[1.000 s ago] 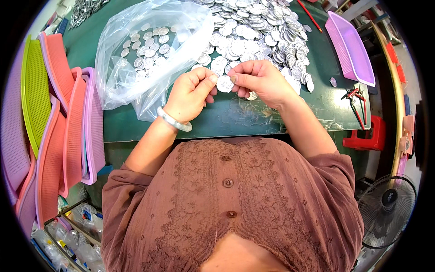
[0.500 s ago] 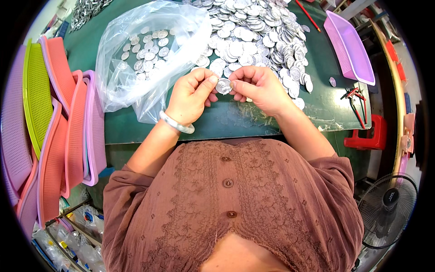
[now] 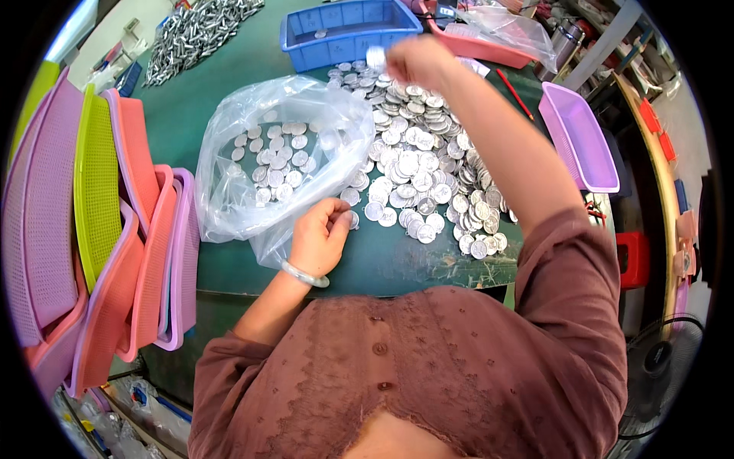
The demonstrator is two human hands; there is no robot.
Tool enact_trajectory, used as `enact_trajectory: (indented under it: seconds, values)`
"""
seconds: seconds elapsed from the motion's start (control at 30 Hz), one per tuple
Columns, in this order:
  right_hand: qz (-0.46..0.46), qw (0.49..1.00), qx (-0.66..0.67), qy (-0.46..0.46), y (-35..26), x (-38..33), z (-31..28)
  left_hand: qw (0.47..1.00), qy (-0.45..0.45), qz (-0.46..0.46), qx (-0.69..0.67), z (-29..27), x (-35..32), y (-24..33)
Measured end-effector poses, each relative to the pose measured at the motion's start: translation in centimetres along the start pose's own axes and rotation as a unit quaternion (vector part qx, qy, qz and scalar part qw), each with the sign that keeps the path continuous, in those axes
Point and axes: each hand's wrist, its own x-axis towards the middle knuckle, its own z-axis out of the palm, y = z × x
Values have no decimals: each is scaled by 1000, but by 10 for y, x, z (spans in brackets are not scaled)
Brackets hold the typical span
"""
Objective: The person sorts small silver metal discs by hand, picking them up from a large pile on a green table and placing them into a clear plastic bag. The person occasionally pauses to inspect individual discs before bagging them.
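Observation:
My left hand point(image 3: 320, 236), with a pale bangle point(image 3: 304, 275) at its wrist, is low over the table by the mouth of a clear plastic bag point(image 3: 222, 210). Its thumb and fingers are pinched together, and a silvery coin-like disc point(image 3: 354, 221) shows at the tips. My right hand point(image 3: 420, 63) reaches far forward, blurred, near the front of a blue bin point(image 3: 353, 47). A bright disc point(image 3: 375, 59) is at its fingertips. Below spreads a heap of embossed silver discs point(image 3: 417, 164). Several more discs point(image 3: 275, 158) show inside the bag.
Stacked pink, green and purple plastic baskets point(image 3: 99, 199) stand along the left. A pile of small metal parts point(image 3: 195, 34) lies at the far left. At the right are a purple basket point(image 3: 575, 138), a red pencil-like stick point(image 3: 514, 93), a red stool point(image 3: 631, 260) and a fan point(image 3: 661, 367).
My hands have parted. The right one moved far forward from the near table edge with a disc, while the left stayed near the bag. The view shifted, bringing the blue bin into sight.

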Motion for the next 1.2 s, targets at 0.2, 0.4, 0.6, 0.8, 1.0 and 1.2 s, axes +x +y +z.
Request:
enact_trajectory:
  seconds: [0.2, 0.4, 0.6, 0.8, 1.0, 1.2]
  values:
    - [47, 947, 316, 42, -6, 71, -10, 996, 17, -5, 88, -12, -2, -8]
    - [-21, 984, -176, 12, -42, -66, 40, 983, -6, 31, 182, -12, -6, -9]
    - [-140, 966, -219, -13, -7, -164, 83, 972, -29, 27, 232, -4, -3, -2]
    - [-239, 926, -291, -10, -4, -190, 121, 974, -22, 33, 223, -3, 0, -5]
    - [-235, 929, -284, -24, -4, -194, 132, 987, -29, 41, 152, -3, 0, -1]
    - [-252, 952, -173, 3, -4, -198, 133, 992, -37, -25, -121, 5, -2, -12]
